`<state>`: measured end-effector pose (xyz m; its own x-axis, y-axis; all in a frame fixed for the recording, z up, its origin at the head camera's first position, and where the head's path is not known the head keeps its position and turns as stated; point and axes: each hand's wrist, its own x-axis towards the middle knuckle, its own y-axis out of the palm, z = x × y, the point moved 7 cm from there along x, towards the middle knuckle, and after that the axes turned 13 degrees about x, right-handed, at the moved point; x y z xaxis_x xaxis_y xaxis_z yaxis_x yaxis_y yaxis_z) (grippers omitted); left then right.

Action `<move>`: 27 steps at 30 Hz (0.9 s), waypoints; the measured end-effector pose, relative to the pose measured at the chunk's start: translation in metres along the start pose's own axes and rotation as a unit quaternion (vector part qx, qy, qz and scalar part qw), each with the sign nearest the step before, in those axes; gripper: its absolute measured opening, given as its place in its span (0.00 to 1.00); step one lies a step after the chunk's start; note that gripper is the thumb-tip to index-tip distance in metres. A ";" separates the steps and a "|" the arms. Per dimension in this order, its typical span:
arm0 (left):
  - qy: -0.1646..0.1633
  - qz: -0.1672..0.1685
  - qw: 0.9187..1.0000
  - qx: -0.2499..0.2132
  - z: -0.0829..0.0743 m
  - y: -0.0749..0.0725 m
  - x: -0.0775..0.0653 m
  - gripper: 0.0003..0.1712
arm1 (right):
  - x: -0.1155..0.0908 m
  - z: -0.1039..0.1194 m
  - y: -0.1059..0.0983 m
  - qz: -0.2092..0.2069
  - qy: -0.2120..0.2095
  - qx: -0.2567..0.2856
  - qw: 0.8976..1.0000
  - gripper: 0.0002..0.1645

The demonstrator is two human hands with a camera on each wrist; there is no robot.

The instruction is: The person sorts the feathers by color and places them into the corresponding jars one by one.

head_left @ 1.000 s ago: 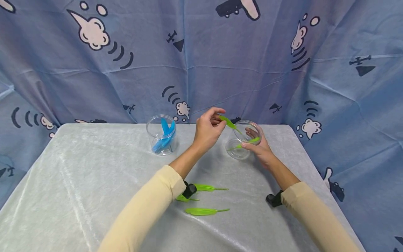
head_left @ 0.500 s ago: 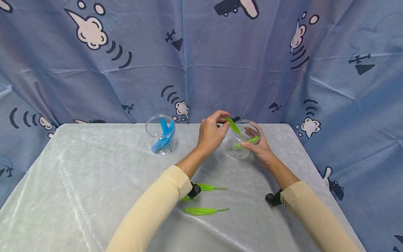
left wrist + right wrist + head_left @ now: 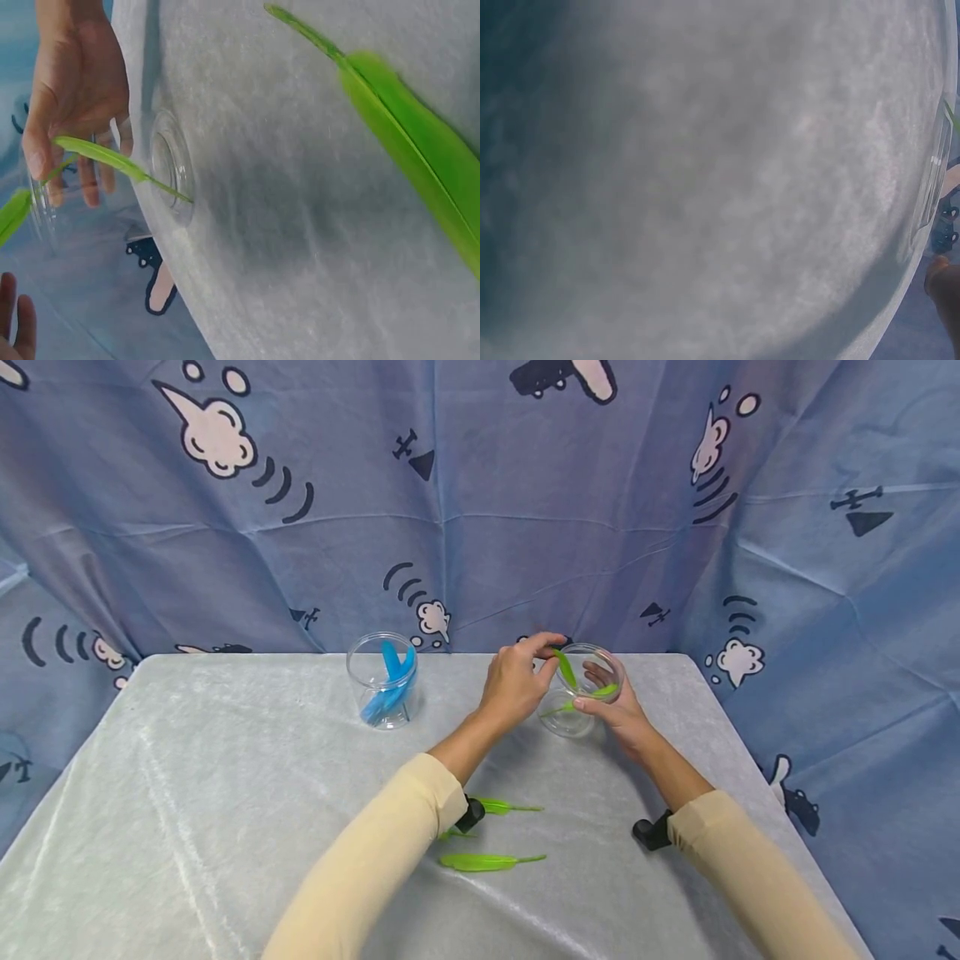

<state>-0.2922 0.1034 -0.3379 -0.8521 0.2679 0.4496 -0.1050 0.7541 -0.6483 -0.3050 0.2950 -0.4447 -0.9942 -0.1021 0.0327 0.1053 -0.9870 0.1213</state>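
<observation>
My left hand [image 3: 517,681] pinches a green feather [image 3: 566,669] at the mouth of a clear plastic jar [image 3: 592,649]. The feather slants down with its tip inside the rim. My right hand [image 3: 630,718] grips the jar's side, thumb in front and fingers behind the clear wall. Inside lies another green feather [image 3: 101,156], seen through the plastic in the left wrist view. The jar's base rests on the cloth. In the right wrist view only part of the jar [image 3: 936,172] and a bit of the hand [image 3: 945,281] show at the right edge.
Left of the hands stands a second clear jar [image 3: 371,681] with blue feathers [image 3: 392,689] in it. Several green feathers [image 3: 480,862] lie on the grey-white tablecloth [image 3: 225,793] below the left forearm, one partly covered by it. A blue patterned curtain [image 3: 480,468] hangs behind the table.
The left hand has moved right and slightly down, bringing its feather from left of the jar to over the rim, tip inside. The right hand and jar have stayed in place.
</observation>
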 end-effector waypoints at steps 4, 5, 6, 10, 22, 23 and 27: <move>0.005 0.031 0.999 -0.006 -0.001 0.009 -0.002 0.16 | -0.001 -0.001 0.000 0.000 0.004 -0.008 1.000 0.54; 0.007 0.038 0.999 -0.008 -0.002 0.011 -0.002 0.16 | -0.001 -0.001 0.000 -0.001 0.005 -0.010 1.000 0.54; 0.008 0.044 0.999 -0.009 -0.002 0.013 -0.003 0.16 | -0.001 -0.001 0.000 -0.001 0.004 -0.012 1.000 0.55; 0.011 0.069 0.998 -0.006 -0.004 0.019 -0.004 0.17 | 0.000 0.000 0.000 -0.002 -0.001 -0.010 1.000 0.55; 0.020 0.154 0.988 -0.001 -0.001 0.027 -0.010 0.23 | -0.001 0.001 0.001 -0.001 0.003 -0.014 1.000 0.55; 0.026 0.160 0.987 -0.002 -0.001 0.026 -0.011 0.24 | -0.001 0.001 0.001 -0.002 0.003 -0.013 1.000 0.55; 0.043 0.186 0.981 -0.023 0.000 0.021 -0.015 0.26 | -0.001 0.002 0.002 -0.002 0.001 -0.009 1.000 0.54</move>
<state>-0.2814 0.1148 -0.3580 -0.7813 0.5768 0.2386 0.2289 0.6204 -0.7502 -0.3036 0.2938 -0.4429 -0.9946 -0.0993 0.0307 0.1020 -0.9895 0.1028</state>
